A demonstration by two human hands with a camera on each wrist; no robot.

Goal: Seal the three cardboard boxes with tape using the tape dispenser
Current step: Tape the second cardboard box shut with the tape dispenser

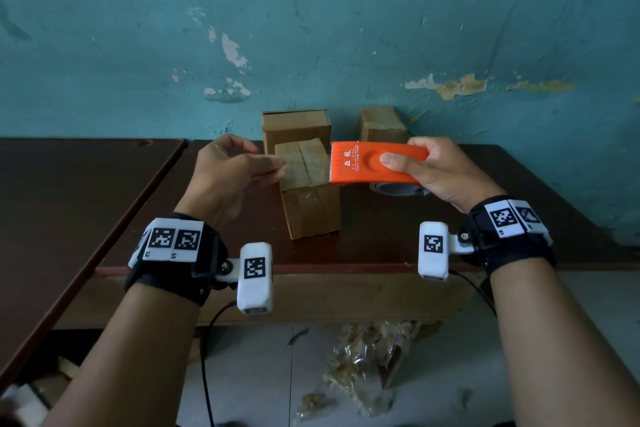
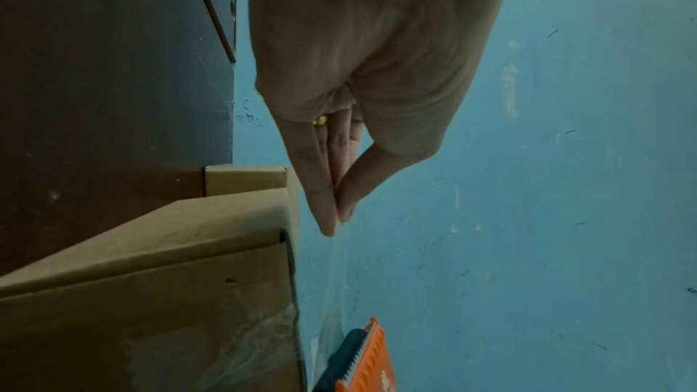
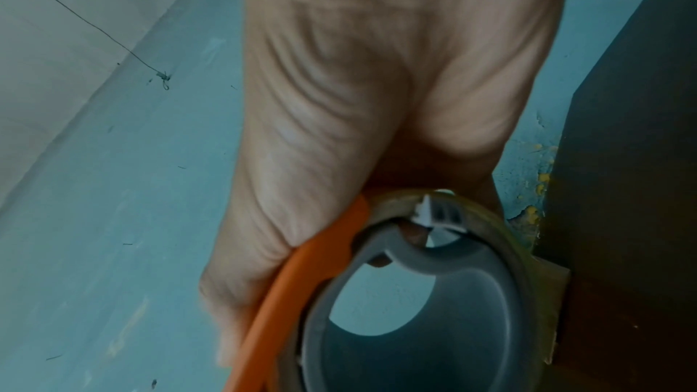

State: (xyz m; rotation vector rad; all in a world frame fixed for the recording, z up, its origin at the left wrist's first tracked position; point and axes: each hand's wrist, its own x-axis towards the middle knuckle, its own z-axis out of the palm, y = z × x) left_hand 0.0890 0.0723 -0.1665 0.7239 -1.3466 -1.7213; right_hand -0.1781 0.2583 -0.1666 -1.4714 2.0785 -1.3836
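Tape (image 1: 304, 166) is stretching clear above the front box (image 1: 309, 192) at frame centre, left hand (image 1: 227, 172) pinching its free end, right hand (image 1: 438, 172) gripping the orange dispenser (image 1: 367, 163); next move, likely: lowering it onto the flap seam, pressing, cutting.

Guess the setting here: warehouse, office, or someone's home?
Probably a plain room used as a makeshift packing spot, not a warehouse. The teal wall has peeling paint, the cardboard boxes stand on a dark wooden table, and crumpled plastic scraps litter the floor.
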